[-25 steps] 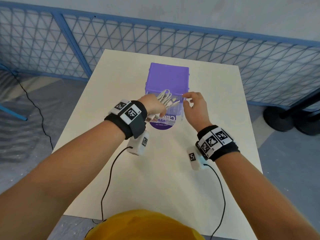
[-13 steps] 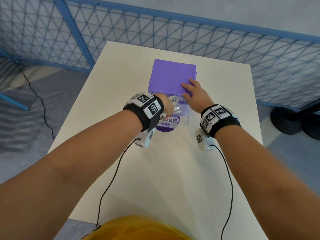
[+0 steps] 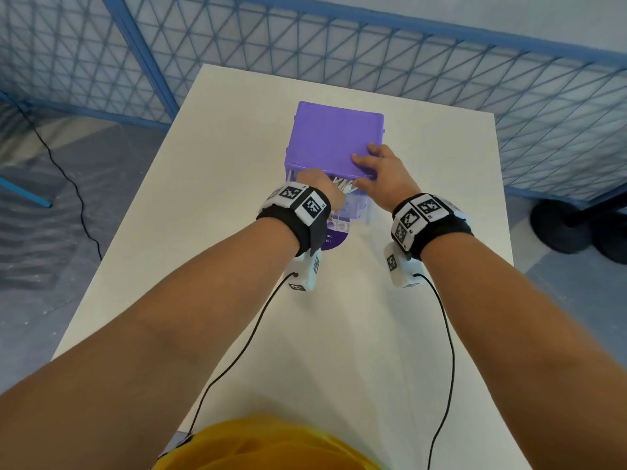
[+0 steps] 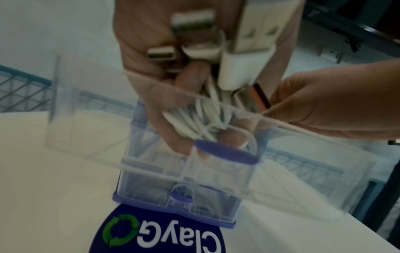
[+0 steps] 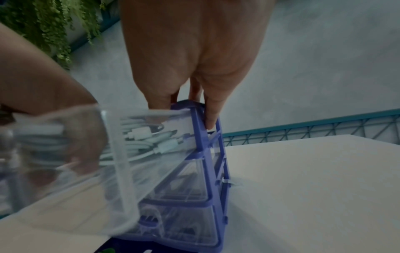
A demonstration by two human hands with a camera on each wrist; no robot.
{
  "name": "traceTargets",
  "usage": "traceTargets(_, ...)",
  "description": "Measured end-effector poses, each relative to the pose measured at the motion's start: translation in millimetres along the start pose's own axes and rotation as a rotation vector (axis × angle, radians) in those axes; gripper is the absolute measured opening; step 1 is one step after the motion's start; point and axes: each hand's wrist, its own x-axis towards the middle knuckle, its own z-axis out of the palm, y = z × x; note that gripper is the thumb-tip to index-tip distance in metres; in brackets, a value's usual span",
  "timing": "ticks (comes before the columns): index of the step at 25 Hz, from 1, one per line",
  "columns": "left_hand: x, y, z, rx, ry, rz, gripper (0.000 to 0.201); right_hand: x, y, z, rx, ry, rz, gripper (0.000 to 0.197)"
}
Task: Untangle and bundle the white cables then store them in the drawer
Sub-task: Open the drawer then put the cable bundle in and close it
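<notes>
A purple drawer unit (image 3: 336, 140) (image 5: 214, 154) stands at the far middle of the white table (image 3: 339, 334). Its clear top drawer (image 4: 90, 119) (image 5: 121, 154) is pulled out toward me. My left hand (image 3: 319, 183) (image 4: 151, 68) grips the bundle of white cables (image 3: 344, 186) (image 4: 207, 111) (image 5: 140, 135) and holds it inside that drawer, with the USB plugs sticking out toward the wrist. My right hand (image 3: 380, 171) (image 5: 190, 51) lies on the unit's top at its front right corner, fingers flat, thumb at the front edge.
A round dark sticker (image 4: 155, 234) (image 3: 334, 237) lies on the table under the unit's front. A shut lower drawer (image 4: 181, 198) sits below the open one. Blue mesh fence (image 3: 407, 56) rings the table. A black stand base (image 3: 576, 225) is on the floor at right.
My right hand left the drawer's front and came to rest on the unit's top. My left hand carried the cable bundle forward and down into the open drawer.
</notes>
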Motion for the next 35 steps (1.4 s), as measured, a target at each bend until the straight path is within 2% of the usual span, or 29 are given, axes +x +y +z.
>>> traceTargets(3,2.6,-0.1,3.4,-0.171,0.056,-0.055,0.030,-0.3,-1.8,-0.8,0.005,0.005,0.002,0.056)
traceTargets(5,2.7,-1.5,6.2,-0.267,0.101,-0.072,0.033,-2.0,-2.3,-2.5,-0.035,-0.044,-0.003,0.069)
traceTargets(7,3.0,-2.2,8.4,-0.325,0.129,-0.082,0.028,-4.6,-2.5,-3.6,-0.080,-0.090,-0.006,0.083)
traceTargets(9,2.6,-0.1,10.5,-0.321,0.139,-0.079,0.008,-6.3,-2.4,-2.6,-0.089,-0.101,-0.006,0.087)
traceTargets(11,3.4,2.3,13.6,-0.224,0.184,-0.072,0.033,-6.9,-2.1,-1.0,-0.073,-0.092,-0.007,0.084)
traceTargets(13,1.7,2.0,15.6,-0.223,0.219,-0.091,0.050,-7.1,-2.9,1.0,-0.070,-0.087,-0.002,0.082)
traceTargets(17,-4.5,0.2,20.8,-0.343,0.214,-0.099,0.076,-6.0,-3.7,2.5,-0.080,-0.087,0.007,0.082)
traceTargets(19,-6.8,-1.6,23.2,-0.315,0.186,-0.047,0.091,-5.3,-3.2,2.6,-0.078,-0.080,0.005,0.082)
traceTargets(21,-9.7,-5.3,24.6,-0.237,0.181,-0.007,0.097,-5.6,-3.0,3.8,-0.072,-0.071,0.006,0.082)
traceTargets(25,-14.5,-15.2,25.8,-0.041,0.236,-0.001,0.093,-6.5,-4.1,5.7,-0.064,-0.060,0.011,0.082)
traceTargets(30,5.8,-16.1,23.3,-0.246,0.182,0.073,0.058,-7.1,-2.4,4.2,-0.078,-0.090,-0.017,0.083)
traceTargets(33,9.2,-7.0,20.0,-0.219,0.200,0.051,0.055,-7.2,-0.9,4.3,-0.104,-0.097,-0.013,0.086)
traceTargets(35,5.1,-2.6,20.2,-0.229,0.224,-0.011,0.062,-7.4,0.1,5.5,-0.096,-0.084,-0.006,0.085)
